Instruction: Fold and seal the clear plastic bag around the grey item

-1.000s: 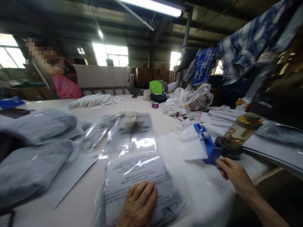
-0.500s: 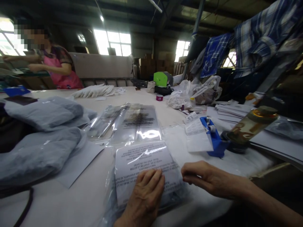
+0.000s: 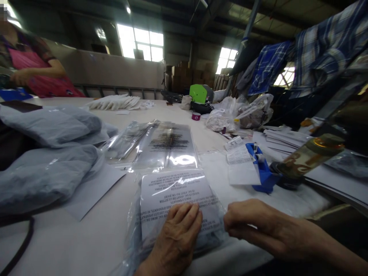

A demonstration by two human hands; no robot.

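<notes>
A clear plastic bag with printed warning text (image 3: pixel 172 195) lies folded on the white table (image 3: pixel 86 237) in front of me, with a garment inside. My left hand (image 3: pixel 175 239) presses flat on its near part, fingers together. My right hand (image 3: pixel 253 226) rests at the bag's right edge, fingertips touching the plastic; I cannot tell whether it pinches anything. Just beyond my right hand stands a blue tape dispenser (image 3: pixel 263 170).
Several empty clear bags (image 3: pixel 161 143) lie behind the packed one. Bagged grey garments (image 3: pixel 43 153) pile at the left. A tilted bottle (image 3: pixel 310 155), paper stacks (image 3: pixel 284 136) and plastic bags (image 3: pixel 238 115) sit at the right. A person in a pink apron (image 3: pixel 31 65) works at far left.
My right hand left the tape dispenser and came left to the bag's right edge. My left hand stayed pressed on the bag. The view tilted slightly.
</notes>
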